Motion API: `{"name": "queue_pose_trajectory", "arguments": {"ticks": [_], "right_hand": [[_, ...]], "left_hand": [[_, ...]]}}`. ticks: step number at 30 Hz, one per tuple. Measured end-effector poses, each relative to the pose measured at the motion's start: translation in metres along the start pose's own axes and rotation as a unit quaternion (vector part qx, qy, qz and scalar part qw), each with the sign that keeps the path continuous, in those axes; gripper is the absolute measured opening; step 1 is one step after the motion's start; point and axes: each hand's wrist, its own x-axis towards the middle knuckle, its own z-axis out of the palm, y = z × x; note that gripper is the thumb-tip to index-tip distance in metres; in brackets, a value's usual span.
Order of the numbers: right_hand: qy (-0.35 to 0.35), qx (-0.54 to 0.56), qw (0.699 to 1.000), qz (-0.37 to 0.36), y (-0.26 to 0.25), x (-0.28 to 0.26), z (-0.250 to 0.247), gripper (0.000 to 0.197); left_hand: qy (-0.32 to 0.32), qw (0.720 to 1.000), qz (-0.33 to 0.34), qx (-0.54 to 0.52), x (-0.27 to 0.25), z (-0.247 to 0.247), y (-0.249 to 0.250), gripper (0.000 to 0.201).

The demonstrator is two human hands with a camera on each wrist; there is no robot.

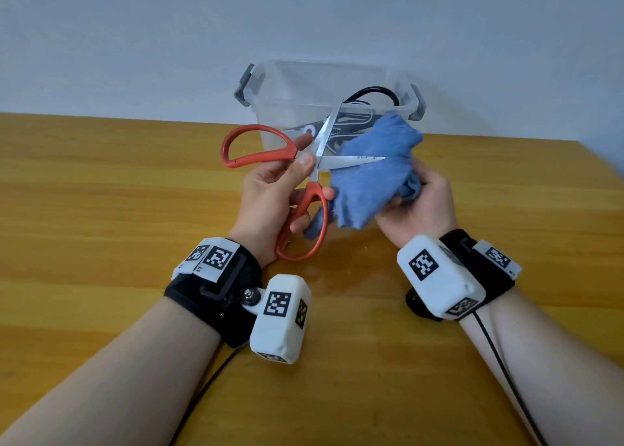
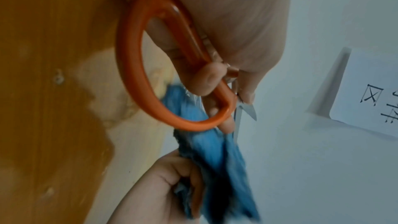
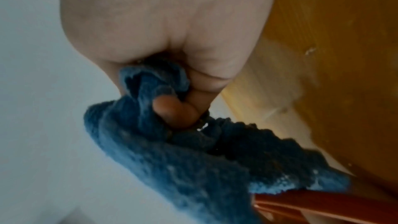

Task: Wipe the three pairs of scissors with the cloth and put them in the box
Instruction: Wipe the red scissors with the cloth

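Gripping one pair of orange scissors (image 1: 305, 162), blades spread, left hand (image 1: 270, 195); clutching one blue cloth (image 1: 368, 175), right hand (image 1: 418, 205), before one clear box (image 1: 270, 84) with two dark scissors inside. Left wrist: fingers curled through handle loop (image 2: 133, 67). Right wrist: fingertips (image 3: 172, 108) bunching cloth.

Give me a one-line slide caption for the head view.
Left hand holds open red-handled scissors; right hand grips blue cloth before clear box.

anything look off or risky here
One thing: the red scissors in the left hand are held wide open, so bare blades cross right beside the cloth and the right hand. Scissors already lie in the box. Nothing looks spilled or damaged.
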Motion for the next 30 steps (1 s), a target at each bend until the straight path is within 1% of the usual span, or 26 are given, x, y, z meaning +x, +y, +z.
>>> {"name": "queue_pose_trajectory", "arguments": {"ticks": [1,2,4,6,8,11,12,14,17,18,21,23,24,25,27,28,30], "right_hand": [[-0.002,0.035,0.999,0.002,-0.002,-0.002,0.0,0.042],[-0.003,0.051,0.999,-0.003,-0.004,-0.004,0.0,0.038],[0.018,0.034,0.999,-0.028,-0.004,-0.005,0.0,0.032],[0.026,0.036,0.998,-0.051,-0.002,-0.001,0.0,0.028],[0.011,0.041,0.999,-0.033,0.001,-0.001,0.002,0.032],[-0.055,-0.04,0.998,0.016,0.004,-0.006,0.005,0.042],[-0.074,-0.078,0.994,0.019,0.005,-0.007,0.005,0.046],[-0.09,-0.145,0.985,-0.002,0.007,-0.006,0.005,0.052],[-0.05,-0.215,0.974,-0.061,0.011,-0.002,0.0,0.053],[-0.027,-0.227,0.971,-0.076,0.013,-0.001,-0.001,0.052],[0.033,-0.25,0.962,-0.104,0.016,0.001,-0.006,0.046],[0.051,-0.281,0.948,-0.141,0.016,0.001,-0.006,0.03],[0.064,-0.299,0.937,-0.171,0.015,0.001,-0.007,0.022],[0.08,-0.31,0.925,-0.204,0.014,0.001,-0.007,0.018],[0.096,-0.31,0.912,-0.249,0.012,0.001,-0.007,0.017],[0.092,-0.311,0.911,-0.253,0.012,0.0,-0.007,0.015],[0.075,-0.329,0.913,-0.228,0.014,-0.003,-0.003,0.005]], "left_hand": [[0.014,1.0,0.007,-0.003,0.0,0.001,0.001,0.032],[0.025,1.0,0.014,-0.006,0.0,0.001,0.001,0.033],[0.037,0.999,0.021,-0.018,0.001,0.001,0.002,0.03],[0.029,0.999,0.019,-0.035,0.0,0.0,0.003,0.024],[0.007,0.999,0.016,-0.048,0.0,0.0,0.004,0.022],[-0.014,0.998,0.014,-0.057,-0.002,0.0,0.005,0.021],[-0.016,0.998,0.012,-0.062,-0.002,0.0,0.005,0.02],[-0.019,0.997,0.005,-0.081,-0.001,-0.001,0.006,0.018],[-0.024,0.994,-0.002,-0.102,0.001,-0.002,0.007,0.01],[-0.023,0.995,-0.003,-0.101,0.001,-0.002,0.007,0.012],[-0.025,0.994,-0.006,-0.109,0.0,-0.001,0.007,0.029],[-0.029,0.993,-0.005,-0.116,-0.001,-0.001,0.007,0.033],[-0.035,0.994,-0.002,-0.108,-0.001,-0.002,0.007,0.03],[-0.041,0.995,0.002,-0.094,-0.002,-0.001,0.008,0.023],[-0.055,0.996,0.004,-0.069,-0.003,0.001,0.007,0.01],[-0.059,0.996,0.005,-0.065,-0.003,0.001,0.006,0.011],[-0.064,0.995,0.005,-0.07,-0.003,0.001,0.004,0.026]]}}
